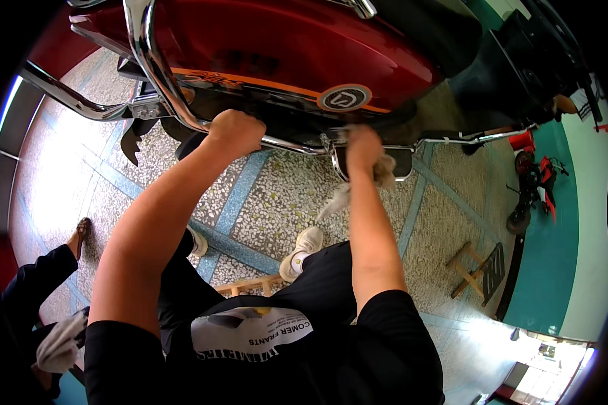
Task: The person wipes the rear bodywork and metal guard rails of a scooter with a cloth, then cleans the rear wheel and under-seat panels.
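Observation:
A red vehicle body panel (294,45) with an orange stripe and a round emblem (344,97) fills the top of the head view. Along its lower edge runs a chrome tube rail (299,147). My left hand (237,132) is closed around this rail, left of centre. My right hand (365,147), blurred, grips a greyish cloth (385,171) at the rail, beside a chrome-framed footboard (403,158). Part of the cloth hangs below the hand. The contact between cloth and metal is hidden behind my fingers.
A thick chrome guard bar (149,61) rises at upper left. A wooden stool (248,286) is between my legs, a folding stool (479,276) at right. Beyond it stands a small red motorbike (534,190). Another person holds a cloth (61,344) at lower left; another person's arm (567,104) shows at upper right.

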A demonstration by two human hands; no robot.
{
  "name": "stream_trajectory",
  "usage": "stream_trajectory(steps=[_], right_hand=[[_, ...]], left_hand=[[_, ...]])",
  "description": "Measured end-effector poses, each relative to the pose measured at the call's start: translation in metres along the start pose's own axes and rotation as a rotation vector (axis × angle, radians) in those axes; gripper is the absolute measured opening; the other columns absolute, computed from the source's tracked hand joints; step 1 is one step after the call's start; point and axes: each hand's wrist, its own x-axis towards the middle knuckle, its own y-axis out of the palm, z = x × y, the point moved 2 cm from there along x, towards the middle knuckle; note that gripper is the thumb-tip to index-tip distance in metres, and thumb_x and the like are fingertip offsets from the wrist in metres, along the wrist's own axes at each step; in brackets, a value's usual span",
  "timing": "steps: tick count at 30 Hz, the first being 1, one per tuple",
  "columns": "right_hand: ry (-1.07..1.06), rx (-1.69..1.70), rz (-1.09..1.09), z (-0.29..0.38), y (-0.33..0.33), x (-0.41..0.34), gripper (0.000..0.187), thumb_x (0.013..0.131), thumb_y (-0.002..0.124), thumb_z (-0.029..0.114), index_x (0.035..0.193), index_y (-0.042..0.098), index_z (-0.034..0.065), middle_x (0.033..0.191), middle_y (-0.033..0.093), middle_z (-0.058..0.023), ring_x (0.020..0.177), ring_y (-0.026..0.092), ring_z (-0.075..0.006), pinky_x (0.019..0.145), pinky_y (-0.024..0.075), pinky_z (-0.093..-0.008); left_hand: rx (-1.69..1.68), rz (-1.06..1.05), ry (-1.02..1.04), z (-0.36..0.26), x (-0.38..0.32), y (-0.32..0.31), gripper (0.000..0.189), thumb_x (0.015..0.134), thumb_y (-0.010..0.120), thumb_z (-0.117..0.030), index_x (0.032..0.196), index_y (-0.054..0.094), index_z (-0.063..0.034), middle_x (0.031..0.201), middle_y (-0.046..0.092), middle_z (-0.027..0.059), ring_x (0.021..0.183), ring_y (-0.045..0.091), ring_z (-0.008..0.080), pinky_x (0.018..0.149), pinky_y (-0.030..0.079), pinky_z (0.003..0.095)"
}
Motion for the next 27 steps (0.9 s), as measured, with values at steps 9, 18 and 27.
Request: stream_trajectory(steps=[9,18,27], right_hand=[[0.32,-0.12,0.221,-0.013,-0.013,0.024,0.024,0.07,0.054,0.025,0.078,0.059,0.0023,0.081,0.055,-0.0127,0.073,0.054,-0.0308,0.063,0.0424,-0.0425],[-0.071,-0.162,0.224,0.011,-0.01,-0.007,0.024,0.072,0.05,0.024,0.071,0.06,0.0022,0.09,0.052,-0.0116,0.071,0.053,-0.0295,0.062,0.0406,-0.0425],[-0.284,0.379,0.334,0.048,-0.01,-0.028,0.015,0.078,0.047,0.013,0.078,0.062,0.0107,0.088,0.053,-0.0058,0.083,0.049,-0.0261,0.079,0.033,-0.0422]], left_hand=[[-0.003,-0.06,-0.004,-0.003,0.002,0.002,0.008,0.064,0.054,-0.012,0.063,0.061,-0.008,0.065,0.06,0.0071,0.063,0.06,0.0204,0.05,0.046,0.0294],[0.037,0.039,-0.053,-0.003,0.005,0.004,0.02,0.065,0.059,-0.029,0.07,0.059,-0.0093,0.07,0.061,0.0066,0.067,0.059,0.0213,0.055,0.047,0.0307],[0.054,0.072,-0.104,-0.008,0.004,0.0,0.022,0.066,0.06,-0.031,0.074,0.06,-0.0107,0.072,0.061,0.0053,0.072,0.059,0.0208,0.06,0.047,0.0314]])
